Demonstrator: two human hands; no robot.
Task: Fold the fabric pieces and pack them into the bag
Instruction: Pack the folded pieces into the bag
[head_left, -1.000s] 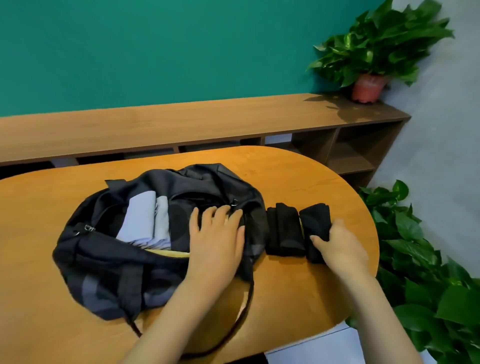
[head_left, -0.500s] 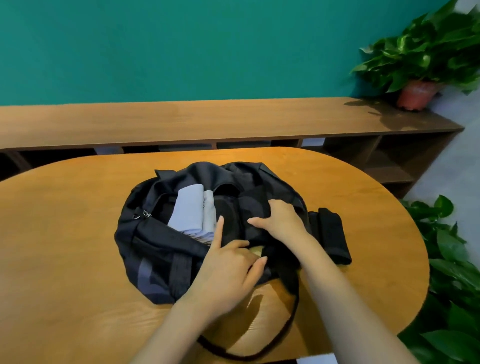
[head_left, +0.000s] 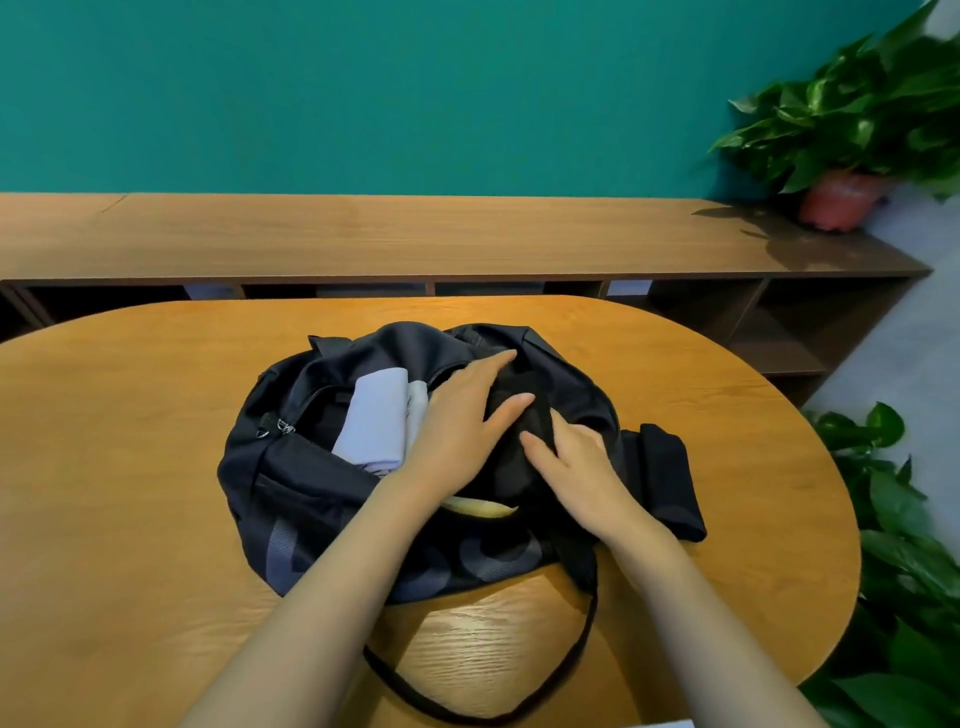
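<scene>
While the dark bag (head_left: 291, 483) lies open in the middle of the desk (head_left: 130, 467), two pale folded pieces (head_left: 376, 421) sit side by side in its left part. Just right of them, the left hand (head_left: 457, 421) presses on a black piece (head_left: 511, 467) inside the bag, its fingers straight and a little spread. The right hand (head_left: 576, 462) rests on the same piece with the thumb stretched out. Its fingers sink into the dark cloth, and I cannot tell if they grip. A second folded black piece (head_left: 670, 478) lies on the desk just beside the bag's right end, toward the right edge
</scene>
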